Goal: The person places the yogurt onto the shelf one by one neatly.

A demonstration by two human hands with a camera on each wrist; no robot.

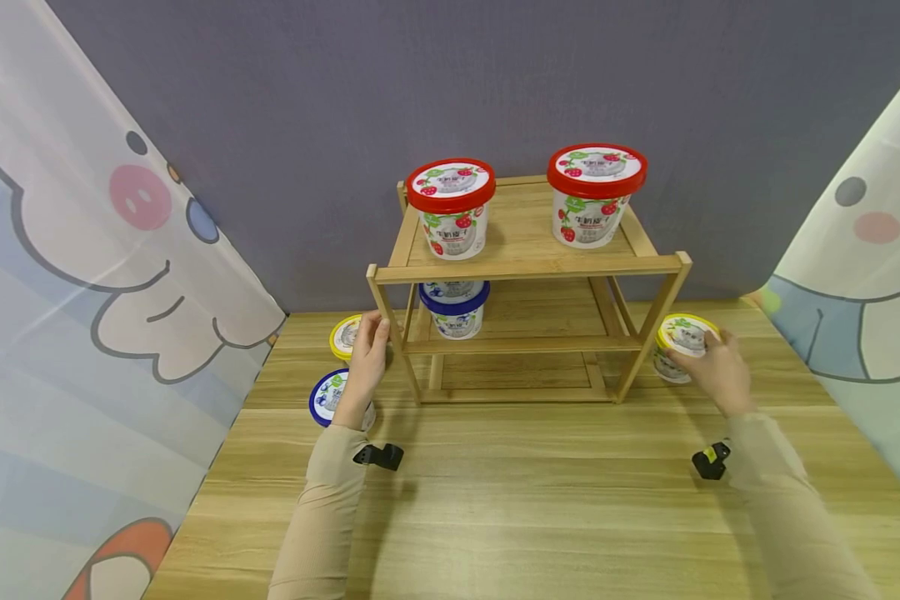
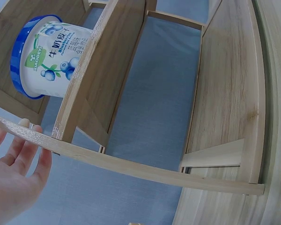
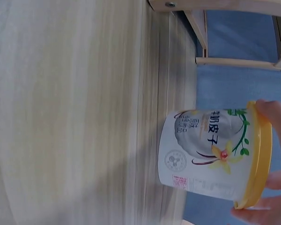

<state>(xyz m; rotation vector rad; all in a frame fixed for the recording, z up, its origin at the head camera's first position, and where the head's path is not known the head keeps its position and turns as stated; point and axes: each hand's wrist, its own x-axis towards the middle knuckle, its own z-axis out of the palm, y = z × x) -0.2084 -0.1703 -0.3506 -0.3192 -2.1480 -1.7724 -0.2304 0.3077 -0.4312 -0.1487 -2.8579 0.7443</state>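
Observation:
My right hand (image 1: 723,375) grips a white tub with a yellow lid (image 1: 686,333), right of the wooden shelf rack (image 1: 525,343). In the right wrist view, thumb and fingers hold this vanilla-flower tub (image 3: 206,152) by its lid rim; whether its base touches the table I cannot tell. My left hand (image 1: 367,362) is at the rack's left front post, fingers loosely extended. The left wrist view shows those fingertips (image 2: 24,123) by the post, below a blueberry tub (image 2: 56,58). Another yellow-lidded tub (image 1: 342,337) and a blue-lidded tub (image 1: 328,402) stand beside the left hand, partly hidden by it.
Two red-lidded strawberry tubs (image 1: 457,229) (image 1: 588,218) stand on the rack's top shelf. A blue-lidded tub (image 1: 457,323) sits on the middle shelf at left. Behind is a grey wall (image 1: 330,108), with printed curtains (image 1: 67,275) at both sides of the wooden table (image 1: 525,500).

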